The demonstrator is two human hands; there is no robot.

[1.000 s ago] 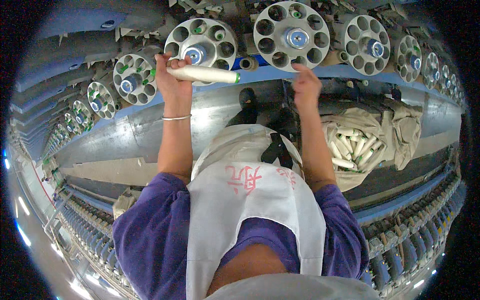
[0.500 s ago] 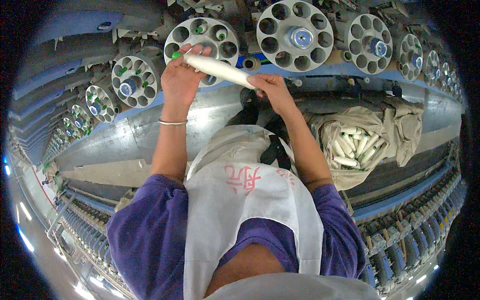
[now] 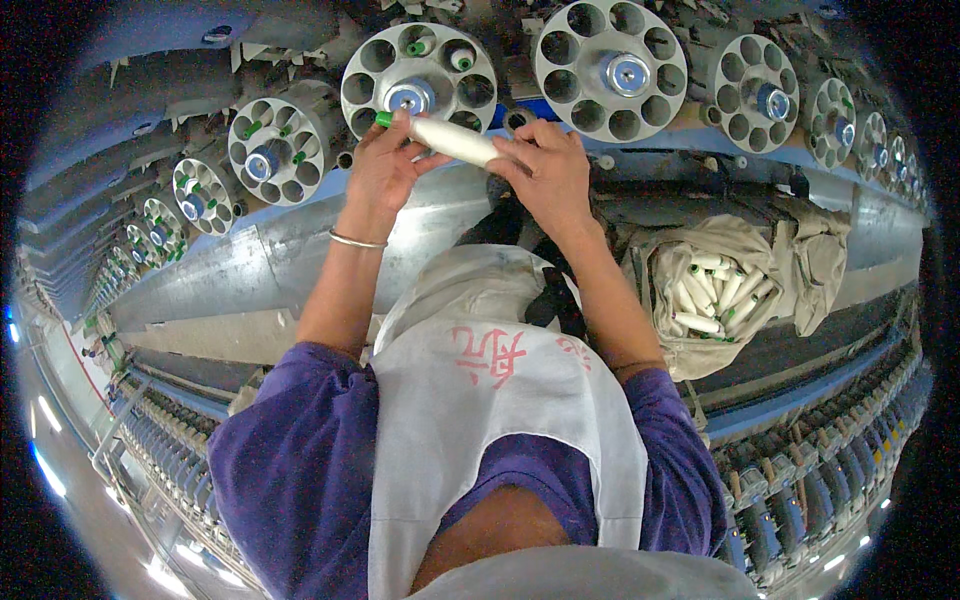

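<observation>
Between my two hands is a full bobbin of white yarn [image 3: 455, 141], tilted with its green tip up at the left. My left hand [image 3: 386, 170] is closed round the green-tipped end. The thumb and fingers of my right hand [image 3: 545, 175] pinch the other end, which they mostly hide. Just beyond the bobbin stands a round grey magazine [image 3: 470, 105] with a ring of holes and a blue hub. Two green-tipped bobbins [image 3: 461, 60] sit in its upper holes; my left hand overlaps its lower edge.
More round magazines [image 3: 657, 100] line the machine on both sides. At my right a beige cloth sack [image 3: 690, 352] holds several white bobbins [image 3: 735, 290]. A metal ledge [image 3: 290, 240] runs below the magazines, and a row of machine units [image 3: 800, 480] stands behind me.
My right hand has shifted its grip, with its fingers now more bent over the bobbin's end. The magazines and sack sit slightly further right in view.
</observation>
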